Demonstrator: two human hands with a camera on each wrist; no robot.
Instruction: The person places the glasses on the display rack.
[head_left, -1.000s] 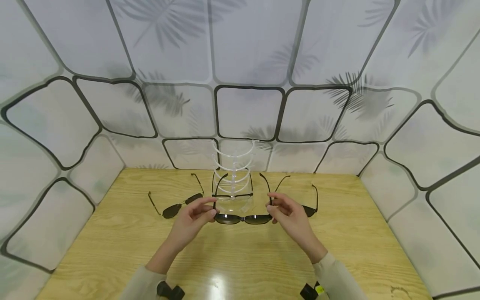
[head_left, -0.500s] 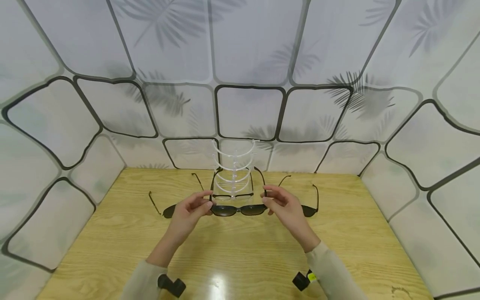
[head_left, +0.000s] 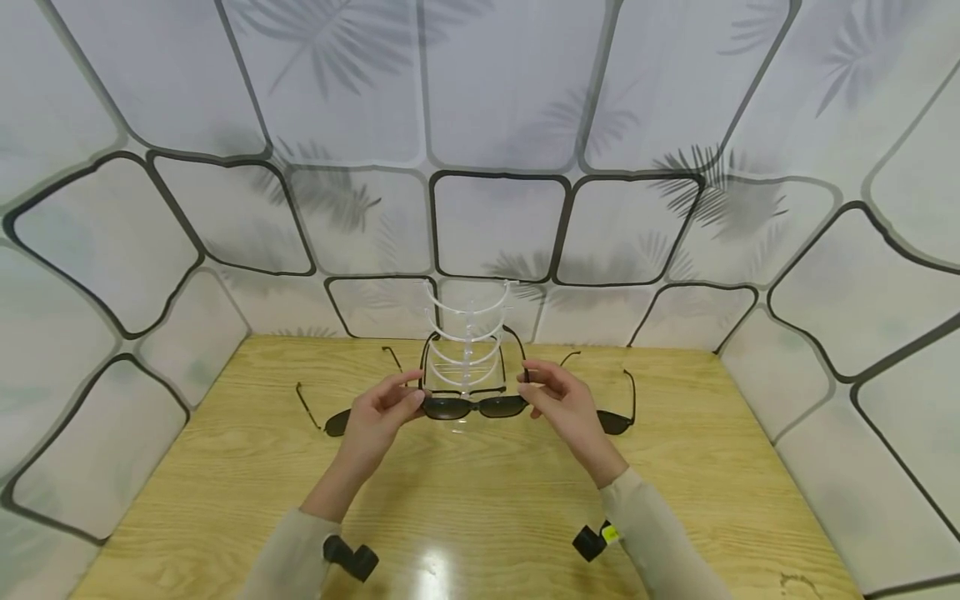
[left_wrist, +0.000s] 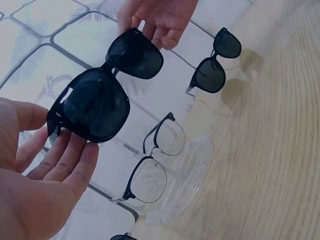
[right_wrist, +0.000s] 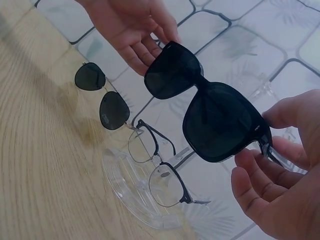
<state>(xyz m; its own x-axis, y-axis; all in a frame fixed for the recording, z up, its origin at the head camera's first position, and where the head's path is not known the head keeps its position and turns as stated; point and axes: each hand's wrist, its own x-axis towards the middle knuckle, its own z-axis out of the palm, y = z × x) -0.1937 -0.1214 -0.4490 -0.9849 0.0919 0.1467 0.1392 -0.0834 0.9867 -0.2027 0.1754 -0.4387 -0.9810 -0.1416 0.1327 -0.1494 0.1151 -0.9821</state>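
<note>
Head: sunglasses [head_left: 474,407] between left grip [head_left: 377,418] and right grip [head_left: 562,408].

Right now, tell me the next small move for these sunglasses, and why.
I'd probably ease the sunglasses forward onto a rung of the clear stand, above the clear-lensed glasses. The left hand and right hand hold them, unfolded, by opposite ends just in front of the stand, and its top rungs look bare.
</note>
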